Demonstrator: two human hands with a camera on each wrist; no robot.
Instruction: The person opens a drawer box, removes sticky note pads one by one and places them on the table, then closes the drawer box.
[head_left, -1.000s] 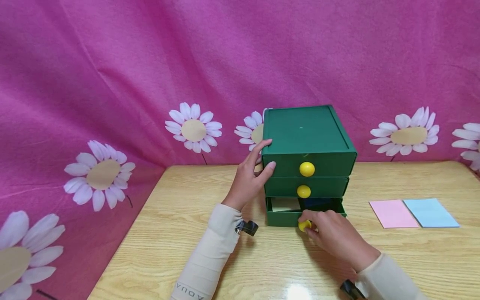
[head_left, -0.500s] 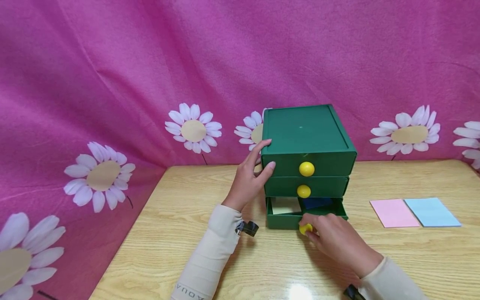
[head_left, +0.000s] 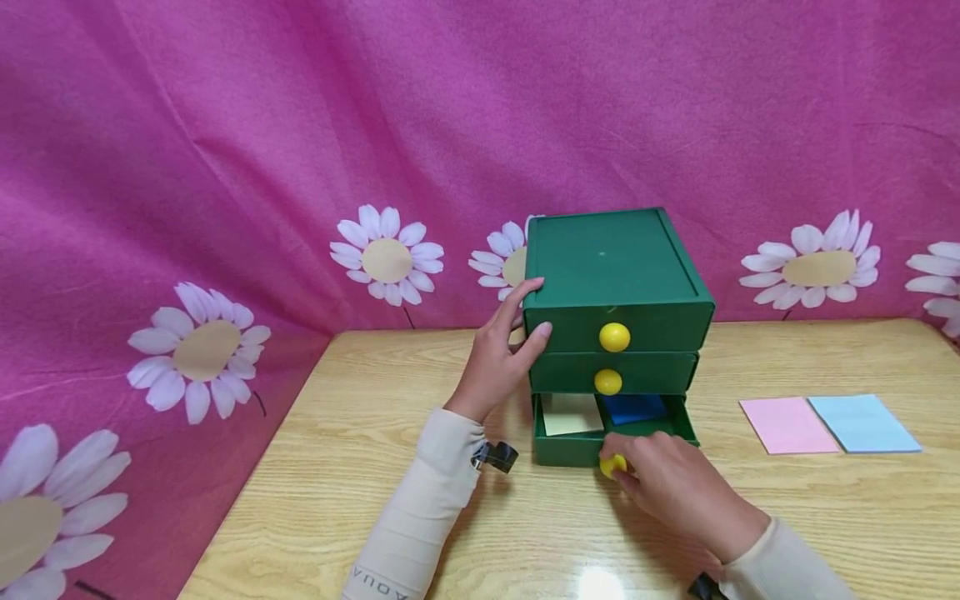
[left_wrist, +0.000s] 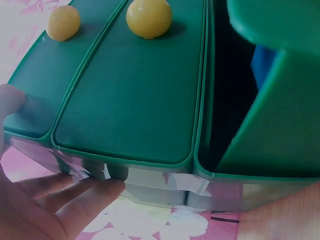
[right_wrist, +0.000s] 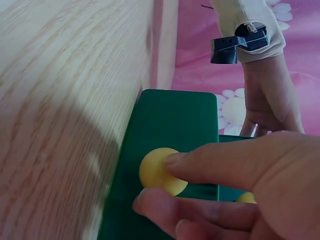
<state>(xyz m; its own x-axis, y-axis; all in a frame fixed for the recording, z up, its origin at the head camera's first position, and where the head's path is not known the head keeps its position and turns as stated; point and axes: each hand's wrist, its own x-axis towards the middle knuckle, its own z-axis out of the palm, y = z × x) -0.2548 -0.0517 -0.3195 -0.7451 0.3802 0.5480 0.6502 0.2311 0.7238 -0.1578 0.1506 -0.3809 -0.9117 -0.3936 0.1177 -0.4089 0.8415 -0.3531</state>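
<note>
A green drawer unit (head_left: 615, 258) with three drawers stands on the table. My left hand (head_left: 498, 358) rests on its left front corner, thumb on the front and the other fingers fairly straight along the side. Low at the front, my right hand (head_left: 678, 483) pinches the round yellow knob (right_wrist: 157, 172) of the bottom drawer (head_left: 566, 452) between thumb and fingers. That drawer is pulled partly out. Inside it lie a pale yellow paper square (head_left: 572, 414) and a dark blue one (head_left: 633, 408). The upper two drawers are closed.
Right of the unit, a pink paper square (head_left: 789, 426) and a light blue one (head_left: 866, 423) lie side by side on the wooden table (head_left: 360, 433). A magenta cloth (head_left: 637, 108) with daisies hangs behind and at the left.
My right hand has drawn the bottom drawer farther out toward me, showing more of the yellow and blue paper squares. The left hand has stayed on the unit's corner.
</note>
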